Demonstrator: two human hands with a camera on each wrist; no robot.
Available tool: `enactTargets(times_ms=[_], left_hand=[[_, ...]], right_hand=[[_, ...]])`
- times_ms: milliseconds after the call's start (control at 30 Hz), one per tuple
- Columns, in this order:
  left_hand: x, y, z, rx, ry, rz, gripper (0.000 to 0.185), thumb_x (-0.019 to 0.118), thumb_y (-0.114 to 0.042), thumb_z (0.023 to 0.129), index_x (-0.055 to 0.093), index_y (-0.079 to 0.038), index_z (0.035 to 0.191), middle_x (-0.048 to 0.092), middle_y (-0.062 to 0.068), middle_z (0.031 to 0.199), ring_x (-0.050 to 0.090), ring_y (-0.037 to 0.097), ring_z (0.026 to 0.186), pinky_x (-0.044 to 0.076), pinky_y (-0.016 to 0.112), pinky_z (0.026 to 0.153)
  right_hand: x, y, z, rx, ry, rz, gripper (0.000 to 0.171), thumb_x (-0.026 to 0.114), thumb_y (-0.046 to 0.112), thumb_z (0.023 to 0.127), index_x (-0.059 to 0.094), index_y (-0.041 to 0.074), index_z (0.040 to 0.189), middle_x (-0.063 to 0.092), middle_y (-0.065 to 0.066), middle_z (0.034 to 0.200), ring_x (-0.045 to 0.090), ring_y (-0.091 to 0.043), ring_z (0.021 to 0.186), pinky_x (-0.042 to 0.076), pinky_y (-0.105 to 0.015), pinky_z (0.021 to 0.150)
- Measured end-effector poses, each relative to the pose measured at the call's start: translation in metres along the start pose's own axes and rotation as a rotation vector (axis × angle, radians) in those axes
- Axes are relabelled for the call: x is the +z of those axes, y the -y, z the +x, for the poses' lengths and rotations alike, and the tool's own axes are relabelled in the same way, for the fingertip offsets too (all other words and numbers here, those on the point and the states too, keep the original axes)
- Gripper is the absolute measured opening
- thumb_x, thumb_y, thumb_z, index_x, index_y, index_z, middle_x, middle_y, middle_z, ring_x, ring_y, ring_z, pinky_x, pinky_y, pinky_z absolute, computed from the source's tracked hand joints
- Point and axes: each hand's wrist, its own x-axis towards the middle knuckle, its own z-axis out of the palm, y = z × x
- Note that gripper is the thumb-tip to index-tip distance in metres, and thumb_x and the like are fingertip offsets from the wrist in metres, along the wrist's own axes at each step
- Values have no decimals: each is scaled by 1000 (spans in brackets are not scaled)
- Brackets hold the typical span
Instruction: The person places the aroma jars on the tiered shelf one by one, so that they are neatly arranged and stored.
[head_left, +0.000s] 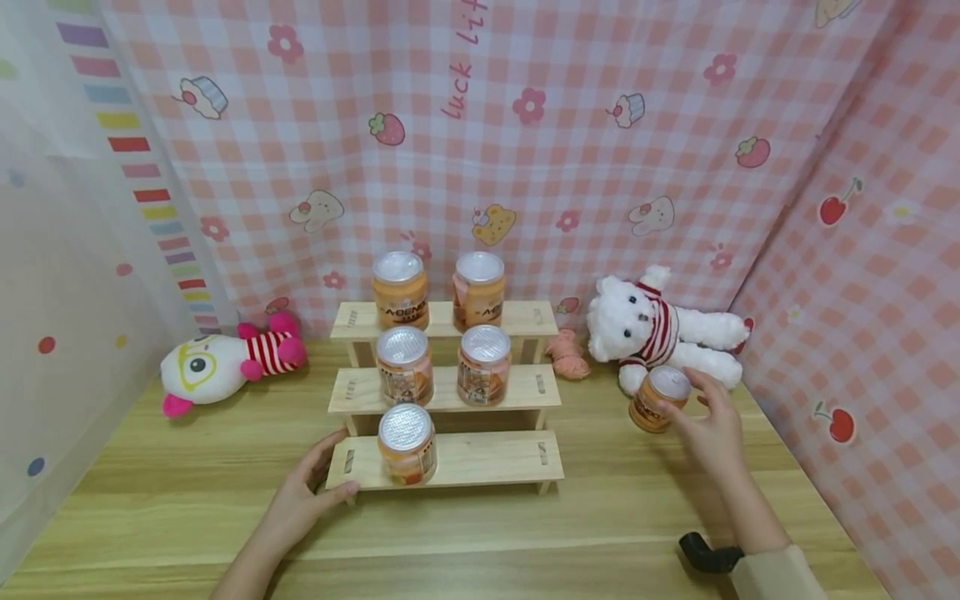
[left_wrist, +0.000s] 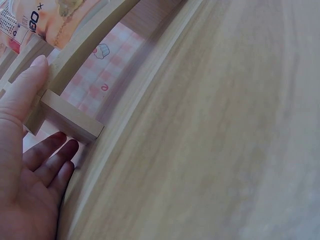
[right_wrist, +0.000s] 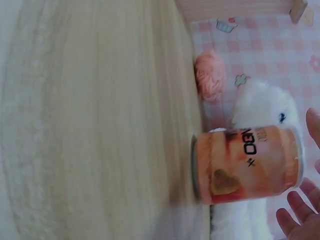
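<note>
A three-step wooden shelf (head_left: 480, 458) stands on the table. It carries one orange can (head_left: 407, 444) on the bottom step, two on the middle step and two on the top. My left hand (head_left: 315, 492) rests open against the shelf's left end, with the thumb (left_wrist: 25, 85) straight along the bottom step and the fingers beside the leg (left_wrist: 70, 117). My right hand (head_left: 708, 425) hovers at another orange can (head_left: 657, 398) that stands on the table at the right. Its fingers (right_wrist: 295, 220) are spread about the top of that can (right_wrist: 247, 165), with a small gap showing.
A white teddy bear (head_left: 652, 329) in a striped jumper lies right behind the right-hand can. A small pink knitted piece (head_left: 567, 354) sits by the shelf's right side. A white and pink plush (head_left: 217, 364) lies at the left. Chequered cloth walls close in the back and right.
</note>
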Motion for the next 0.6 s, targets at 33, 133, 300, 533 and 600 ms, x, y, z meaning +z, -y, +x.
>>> enactTargets(times_ms=[33,133,300,533,600], left_hand=[[0,0,0,-1,0,0,74,78,-14,80,40,-6,143,40,19,145,36,33,130,29,9,95],[0,-1,0,-2,0,-1,74,78,-14,80,40,-5,143,39,20,145,35,34,130,28,9,95],[0,-2,0,1,0,3,73,78,-13,81,40,-4,143,38,20,146,34,35,131,27,8,95],[0,-2,0,-4,3,8,73,77,-14,81,40,-4,143,37,21,147,31,37,133,25,6,95],[0,-2,0,-2,2,8,73,77,-13,81,40,-4,143,37,21,146,31,37,133,25,6,95]], right_hand=[[0,-2,1,3,0,6,60,80,5,77,53,-3,130,52,-20,129,47,-31,115,36,-25,90],[2,-5,2,16,16,19,60,79,5,79,51,-4,131,52,-22,128,46,-34,115,39,-41,92],[4,-11,4,61,55,38,62,76,7,82,46,-6,135,48,-26,129,46,-37,114,39,-52,90],[9,-18,5,120,100,74,69,75,10,84,38,-7,139,45,-28,134,45,-38,116,39,-48,91],[11,-19,5,131,103,80,71,75,9,83,36,-7,140,45,-29,134,45,-37,117,40,-43,91]])
